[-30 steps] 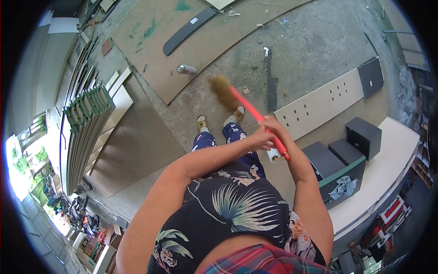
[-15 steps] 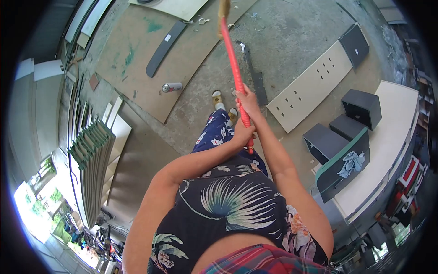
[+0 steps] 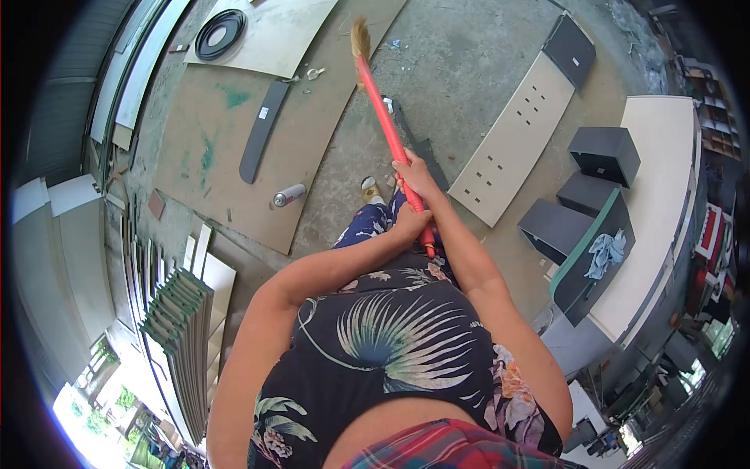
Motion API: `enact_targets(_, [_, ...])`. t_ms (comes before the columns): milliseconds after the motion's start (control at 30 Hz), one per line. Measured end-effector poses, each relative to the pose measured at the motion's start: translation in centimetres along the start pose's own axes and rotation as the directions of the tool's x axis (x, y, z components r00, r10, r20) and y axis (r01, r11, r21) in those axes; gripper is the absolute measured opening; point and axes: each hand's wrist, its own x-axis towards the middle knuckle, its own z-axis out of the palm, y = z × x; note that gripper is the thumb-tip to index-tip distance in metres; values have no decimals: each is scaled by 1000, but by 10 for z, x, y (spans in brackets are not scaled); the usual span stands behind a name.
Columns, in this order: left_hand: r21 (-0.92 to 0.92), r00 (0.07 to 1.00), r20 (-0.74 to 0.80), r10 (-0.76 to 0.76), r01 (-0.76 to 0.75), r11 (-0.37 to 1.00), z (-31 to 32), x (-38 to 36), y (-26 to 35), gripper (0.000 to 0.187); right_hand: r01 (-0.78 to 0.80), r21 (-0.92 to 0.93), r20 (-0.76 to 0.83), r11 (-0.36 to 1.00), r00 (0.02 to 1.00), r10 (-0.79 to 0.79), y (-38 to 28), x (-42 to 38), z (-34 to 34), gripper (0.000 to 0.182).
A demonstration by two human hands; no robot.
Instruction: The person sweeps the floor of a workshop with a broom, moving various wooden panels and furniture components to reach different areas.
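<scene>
Broom stuck out ahead over the concrete floor, red handle gripped by both hands: right hand wrapped higher up, left hand closed near the handle's end (bristles far out, by the brown board). Spray can lay on that board. Pale drilled panel lay right of the broom.

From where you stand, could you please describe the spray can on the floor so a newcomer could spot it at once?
Start at the big brown board lying flat on the concrete floor, left of the red-handled broom. Near the board's lower edge, below a long dark curved strip, lies the spray can on its side. It is the only small silvery cylinder there.
</scene>
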Motion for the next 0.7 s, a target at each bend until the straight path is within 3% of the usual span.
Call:
enact_targets(167, [10,993,35,-111,110,994,2,-2,26,19,-42,-21,-57,999,998,40,-2,5,-7,20])
enact_targets(267, [68,956,114,-272,265,962,-7,6,19,22,-51,3,-67,999,996,52,2,4,-6,20])
enact_targets(367, [178,943,113,-312,289,941,-14,10,13,23,-64,15,-78,998,995,65,7,2,-5,21])
enact_targets(467, [156,948,95,-305,288,945,-9,9,3,22,-110,30,-57,993,992,111,13,-2,-11,24])
enact_targets(667, [131,904,247,-350,327,936,16,-20,17,21,-170,16,-106,985,980,171,25,-28,-25,33])
enact_targets(700, [195,905,240,-352,310,930,16,-21,14,22,-193,79,-117,978,972,201,25,-33,-28,31])
